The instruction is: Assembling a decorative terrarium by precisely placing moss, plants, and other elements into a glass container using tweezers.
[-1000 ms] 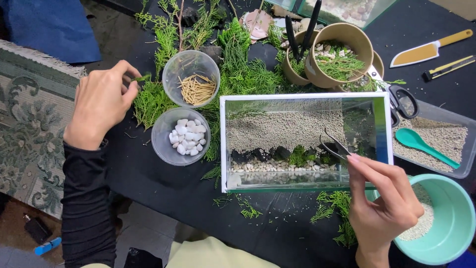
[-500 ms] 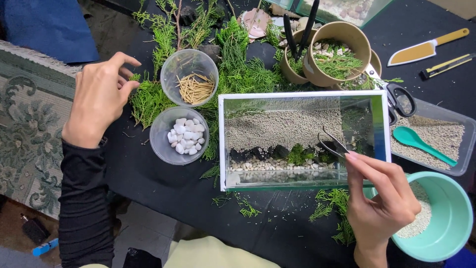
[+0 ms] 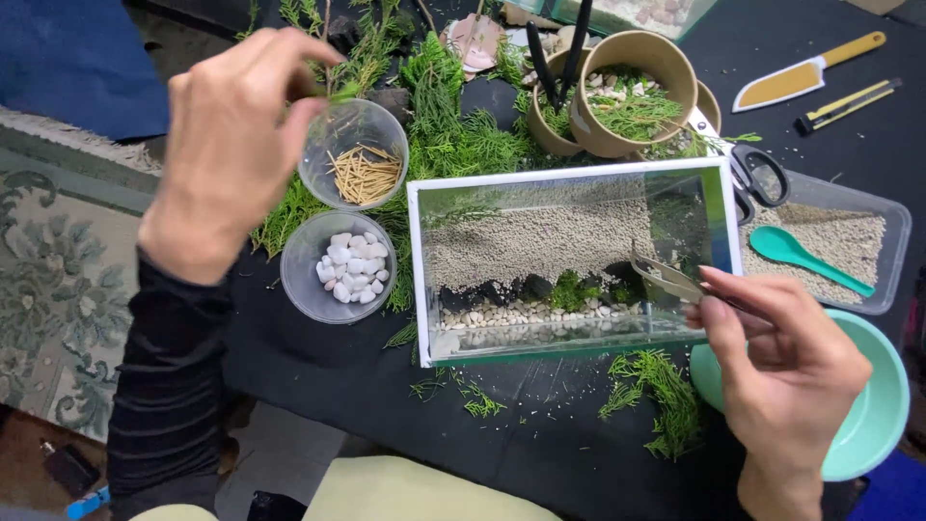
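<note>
A glass tank [image 3: 429, 280] sits in the middle of the dark table, with grey sand, dark stones, pale pebbles and green moss [image 3: 576, 287] inside. My right hand [image 3: 786, 362] holds metal tweezers [image 3: 675, 280] whose tips reach into the tank's right end. My left hand [image 3: 227, 145] is raised at the upper left and pinches a small green sprig [image 3: 342, 92] above a clear cup of toothpicks [image 3: 359, 166]. A clear cup of white pebbles [image 3: 345, 268] stands below it.
Green cuttings [image 3: 453, 135] lie behind the tank and more [image 3: 661, 400] in front. Brown paper cups [image 3: 632, 92], scissors [image 3: 757, 174], a yellow-handled knife [image 3: 805, 82], a sand tray with a teal spoon [image 3: 805, 256] and a teal bowl [image 3: 883, 410] fill the right side.
My left hand has lifted from the cuttings left of the cups with a green sprig pinched in it. The tweezers stay in the tank's right end.
</note>
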